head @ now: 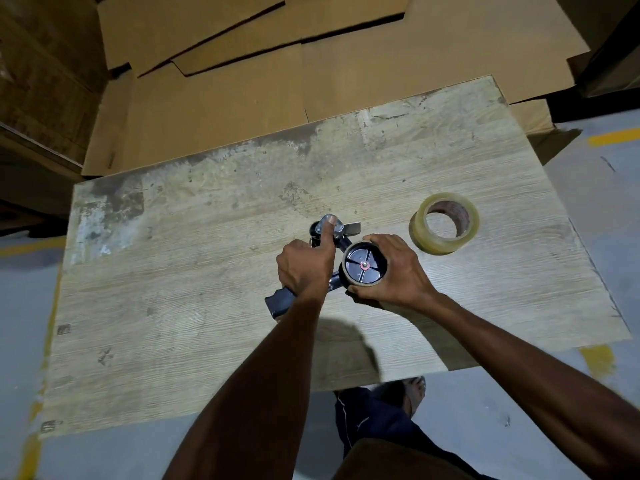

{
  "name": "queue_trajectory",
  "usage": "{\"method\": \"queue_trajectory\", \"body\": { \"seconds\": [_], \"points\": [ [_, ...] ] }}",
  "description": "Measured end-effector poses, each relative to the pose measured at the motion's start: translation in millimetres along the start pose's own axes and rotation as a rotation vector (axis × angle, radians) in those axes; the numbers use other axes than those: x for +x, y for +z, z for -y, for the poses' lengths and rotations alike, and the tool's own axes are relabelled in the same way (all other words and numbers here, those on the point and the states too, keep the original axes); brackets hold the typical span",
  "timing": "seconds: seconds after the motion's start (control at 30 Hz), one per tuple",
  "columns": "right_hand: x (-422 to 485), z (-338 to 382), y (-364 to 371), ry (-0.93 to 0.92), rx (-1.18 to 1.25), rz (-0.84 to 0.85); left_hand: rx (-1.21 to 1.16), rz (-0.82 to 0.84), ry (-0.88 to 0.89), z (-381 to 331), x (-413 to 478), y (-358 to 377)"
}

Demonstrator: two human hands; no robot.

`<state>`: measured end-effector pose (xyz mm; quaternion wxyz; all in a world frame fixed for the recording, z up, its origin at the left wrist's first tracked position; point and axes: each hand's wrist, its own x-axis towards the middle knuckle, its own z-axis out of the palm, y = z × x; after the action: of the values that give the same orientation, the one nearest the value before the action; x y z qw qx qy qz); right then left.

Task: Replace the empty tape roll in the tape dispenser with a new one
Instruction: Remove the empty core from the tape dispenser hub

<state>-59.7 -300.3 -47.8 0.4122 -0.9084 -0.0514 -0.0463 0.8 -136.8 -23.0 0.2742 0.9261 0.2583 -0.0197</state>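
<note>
Evidently for leverage, the left hand (304, 268) grips the tape dispenser (278, 304) steady on the bench (194, 278) while the right hand (398, 271) clasps its empty roll (347, 278). The new roll (420, 234) waits right of the dispenser.

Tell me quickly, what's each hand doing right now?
Left hand: closed, gripping the tape dispenser.
Right hand: closed around the empty roll on the dispenser.
</note>
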Motion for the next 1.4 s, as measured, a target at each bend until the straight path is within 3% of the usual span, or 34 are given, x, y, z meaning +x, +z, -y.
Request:
{"method": "queue_trajectory", "body": {
  "seconds": [0.17, 0.37, 0.47, 0.77, 1.0, 1.07, 1.23, 1.4],
  "points": [
    [5.3, 1.8, -5.9, -0.078, 0.012, 0.004, 0.034, 0.001, 0.006, 0.7, 2.4, 1.3],
    [-3.8, 23.5, 9.5, 0.201, 0.018, -0.173, 0.018, -0.014, -0.005, -5.2, 0.5, 1.6],
    [-6.6, 28.0, 15.5, 0.249, 0.021, -0.213, -0.002, -0.009, -0.016, -5.6, 0.4, -0.1],
    [-3.7, 5.3, -7.2, -0.028, -0.001, 0.015, -0.027, 0.011, 0.067, -3.5, 1.3, -2.6],
    [-8.1, 2.2, -20.4, 0.003, 0.021, 0.13, -0.044, 0.02, 0.091, -1.0, -1.4, -3.3],
    [-19.6, 3.9, -23.2, 0.044, 0.038, 0.071, -0.055, 0.025, 0.089, -1.1, -1.6, -3.9],
    [-31.1, 12.0, -27.9, 0.224, 0.037, -0.269, -0.078, 0.039, 0.083, -0.5, -1.9, -4.9],
    [-11.1, 20.4, -24.6, 0.222, -0.015, -0.218, -0.1, 0.052, 0.084, 0.3, -2.9, -5.3]
  ]
}}
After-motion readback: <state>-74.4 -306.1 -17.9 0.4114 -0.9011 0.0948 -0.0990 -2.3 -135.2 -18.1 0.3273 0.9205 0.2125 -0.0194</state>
